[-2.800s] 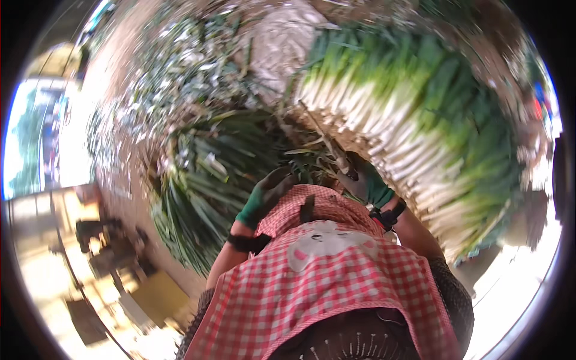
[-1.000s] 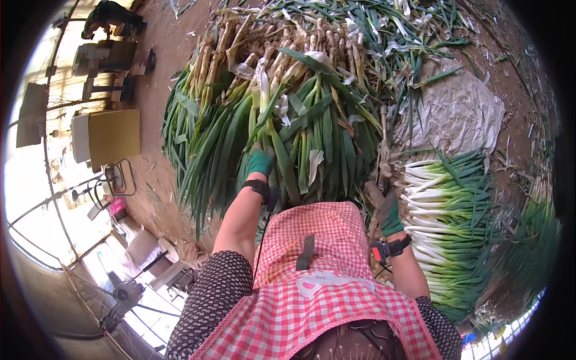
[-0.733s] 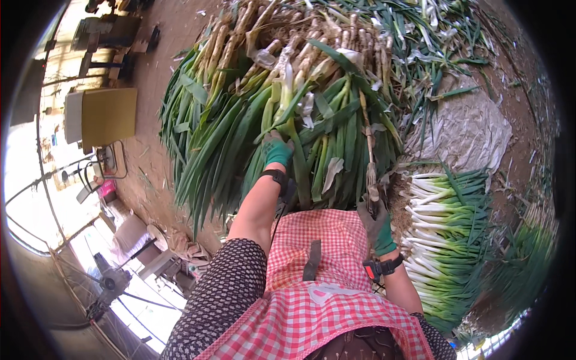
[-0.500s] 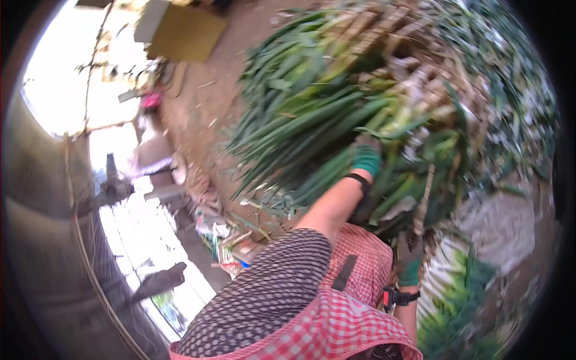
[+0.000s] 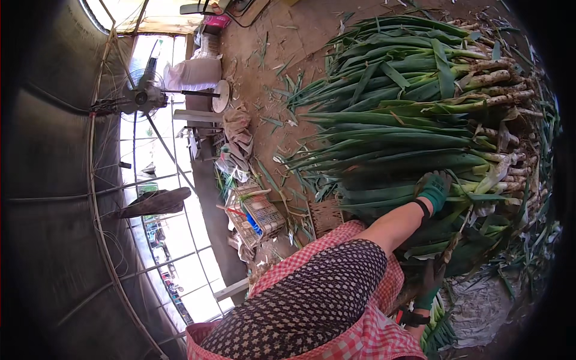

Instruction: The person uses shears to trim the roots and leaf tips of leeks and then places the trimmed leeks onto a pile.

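Observation:
My left hand [image 5: 435,189], in a green glove with a dark palm, reaches into a big heap of leeks [image 5: 414,138]. Its fingers are curled over a leek near the paler lower stalk. Closer to my body is my right hand [image 5: 431,285], also gloved in green, beside the near edge of the heap. A withered brownish leaf [image 5: 454,243] runs down toward its fingertips, but whether the fingers grip it is unclear. Green tops lie to the left, and pale, soil-covered root ends point right.
Beside the right forearm, more leeks [image 5: 441,330] lie next to a pale plastic sheet [image 5: 486,312]. Left of the heap, leaf scraps litter the brown ground [image 5: 288,42]. A wicker basket [image 5: 258,216], a fan [image 5: 141,96] and a white sack [image 5: 198,73] stand farther left.
My view has turned, so the heap and both hands appear farther right, and the picture is sharper. My left hand is still among the leeks, the right still at the near edge.

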`<state>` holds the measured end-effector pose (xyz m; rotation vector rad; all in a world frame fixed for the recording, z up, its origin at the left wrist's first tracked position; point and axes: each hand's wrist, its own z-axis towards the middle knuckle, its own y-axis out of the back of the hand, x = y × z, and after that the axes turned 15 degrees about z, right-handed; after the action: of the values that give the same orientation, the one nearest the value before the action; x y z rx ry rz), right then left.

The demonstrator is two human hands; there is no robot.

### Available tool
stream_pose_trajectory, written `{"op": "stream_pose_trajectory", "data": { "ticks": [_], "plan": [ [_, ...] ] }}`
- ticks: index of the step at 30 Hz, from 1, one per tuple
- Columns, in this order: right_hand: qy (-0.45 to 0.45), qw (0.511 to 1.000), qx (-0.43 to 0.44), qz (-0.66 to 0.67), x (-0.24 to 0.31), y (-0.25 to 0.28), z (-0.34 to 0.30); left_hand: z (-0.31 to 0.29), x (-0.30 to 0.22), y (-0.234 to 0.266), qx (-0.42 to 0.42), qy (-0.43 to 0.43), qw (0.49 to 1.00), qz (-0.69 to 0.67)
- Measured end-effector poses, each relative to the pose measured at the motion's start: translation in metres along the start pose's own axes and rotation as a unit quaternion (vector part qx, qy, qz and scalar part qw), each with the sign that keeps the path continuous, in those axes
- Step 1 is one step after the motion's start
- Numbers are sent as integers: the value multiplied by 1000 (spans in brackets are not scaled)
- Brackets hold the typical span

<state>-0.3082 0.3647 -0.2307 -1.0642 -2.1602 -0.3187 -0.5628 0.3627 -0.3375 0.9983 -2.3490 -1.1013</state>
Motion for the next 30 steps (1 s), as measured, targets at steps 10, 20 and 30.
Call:
{"op": "stream_pose_trajectory", "data": {
  "ticks": [10,20,30],
  "plan": [
    [49,997,-56,16,20,15,5,-22,57,6,-15,-266,934,-237],
    [123,984,-124,-32,-6,35,-44,-94,-29,58,45,-181,950,-249],
    [90,983,-138,-77,9,34,-30,-83,-40,25,149,-128,843,-502]
  ]
}}
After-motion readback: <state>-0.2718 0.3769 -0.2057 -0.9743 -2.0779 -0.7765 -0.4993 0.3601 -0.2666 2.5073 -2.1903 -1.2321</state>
